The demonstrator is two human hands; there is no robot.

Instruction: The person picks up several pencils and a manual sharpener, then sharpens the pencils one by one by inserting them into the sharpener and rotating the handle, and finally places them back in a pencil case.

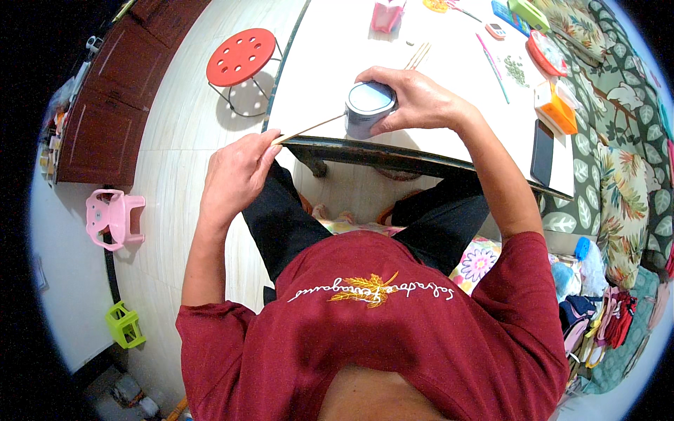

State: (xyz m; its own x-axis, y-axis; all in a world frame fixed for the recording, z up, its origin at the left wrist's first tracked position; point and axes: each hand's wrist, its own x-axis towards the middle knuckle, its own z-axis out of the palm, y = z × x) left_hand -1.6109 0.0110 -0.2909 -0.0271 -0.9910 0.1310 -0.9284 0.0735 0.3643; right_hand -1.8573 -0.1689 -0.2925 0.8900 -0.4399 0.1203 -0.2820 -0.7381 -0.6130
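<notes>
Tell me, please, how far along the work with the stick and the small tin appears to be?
Early, it seems. Done: the right hand grips the small round tin at the table edge. In hand: the left hand pinches a thin wooden stick whose tip meets the tin. Left: two more sticks lie unused on the table.

Dark phone (542, 152), screen blank, lies flat at the table's (330, 63) right edge. Beside it: orange and white box (554, 105). Far edge: pink box (387, 15); small white and orange calculator (496, 30) with tiny screen; blue flat pack (507, 14); green box (530, 12).
</notes>
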